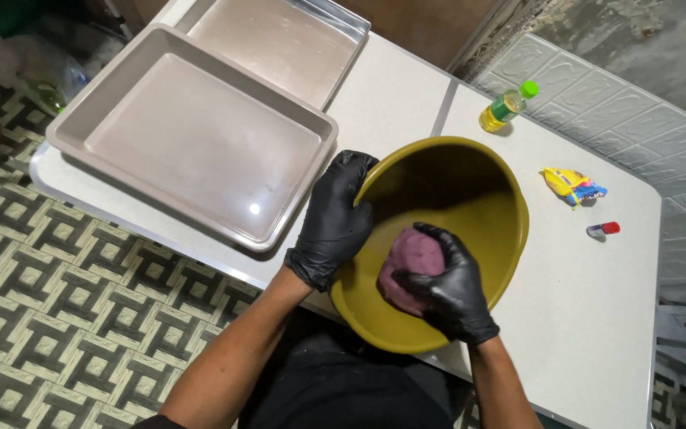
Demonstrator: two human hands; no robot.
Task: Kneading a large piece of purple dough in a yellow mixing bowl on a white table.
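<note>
At the near edge of the white table [406, 103], I see my left hand [335, 218], in a black glove, clamped over the rim of an olive-yellow plastic bowl [470, 199], thumb inside and fingers down the outer wall. The bowl is tipped toward me, with its near side hanging past the table edge. Inside it, low on the near wall, sits a lump of purple dough [412, 256]. My right hand [446, 290], also gloved in black, is wrapped around the dough's lower right side, fingers curled and pressing into it.

Left of the bowl, just beside my left hand, lies a beige rectangular tray [121, 71], and a second, metal tray [335, 32] sits behind it, partly overlapped. Farther back on the table a small bottle of yellow liquid with a green cap [506, 106] lies on its side. To the right of the bowl, well apart from it, are a yellow sachet [572, 186] and a small red-capped vial [603, 229]. Patterned floor tiles [65, 318] show below on the left.
</note>
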